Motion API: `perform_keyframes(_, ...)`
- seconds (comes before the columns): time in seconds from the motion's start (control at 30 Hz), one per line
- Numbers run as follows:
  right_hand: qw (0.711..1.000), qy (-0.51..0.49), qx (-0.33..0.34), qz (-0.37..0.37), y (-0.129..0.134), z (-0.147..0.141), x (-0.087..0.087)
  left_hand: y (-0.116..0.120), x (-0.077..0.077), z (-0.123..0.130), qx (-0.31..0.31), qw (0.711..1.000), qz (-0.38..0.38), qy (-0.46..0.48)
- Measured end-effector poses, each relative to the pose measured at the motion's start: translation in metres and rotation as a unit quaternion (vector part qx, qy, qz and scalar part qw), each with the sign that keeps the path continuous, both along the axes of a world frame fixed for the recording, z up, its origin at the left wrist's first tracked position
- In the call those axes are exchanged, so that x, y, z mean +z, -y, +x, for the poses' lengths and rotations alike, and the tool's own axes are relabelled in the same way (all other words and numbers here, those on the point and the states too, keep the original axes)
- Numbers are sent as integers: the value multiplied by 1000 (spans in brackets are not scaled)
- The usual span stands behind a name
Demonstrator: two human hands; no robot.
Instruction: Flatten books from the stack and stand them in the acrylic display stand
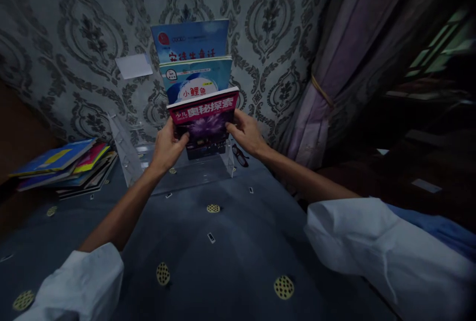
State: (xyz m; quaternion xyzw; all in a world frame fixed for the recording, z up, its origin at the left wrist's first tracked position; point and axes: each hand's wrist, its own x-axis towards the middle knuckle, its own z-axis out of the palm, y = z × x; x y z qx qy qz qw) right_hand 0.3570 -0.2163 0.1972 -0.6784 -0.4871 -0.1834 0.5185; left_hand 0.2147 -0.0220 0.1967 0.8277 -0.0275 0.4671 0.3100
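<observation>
A magazine (206,120) with a pink title band and a purple cover is held upright between both hands. My left hand (167,147) grips its left edge, thumb on the front cover. On the opposite edge, my right hand (247,133) pinches it the same way. Just beneath and behind it is a clear acrylic book rack (128,155) with stepped sides; whether the magazine touches the rack I cannot tell. A teal book (219,76) stands behind the magazine, and a taller blue book (191,41) stands at the very back. Their lower parts are hidden.
At the left lies a loose stack of books (70,165). A pair of glasses (240,156) rests right of the rack. Patterned wallpaper (269,19) rises close behind, with a tied purple curtain (323,83) at the right. The cloth-covered table (245,241) extends towards me.
</observation>
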Motion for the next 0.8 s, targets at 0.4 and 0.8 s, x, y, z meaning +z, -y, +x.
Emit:
perform_keyframes(0.4,998,-45,-44,-11,-12,-8,-12,-8,-14,2,103,994,23,-20)
perform_keyframes(0.8,989,-13,-133,61,-8,3,-51,25,-26,2,211,956,111,-173)
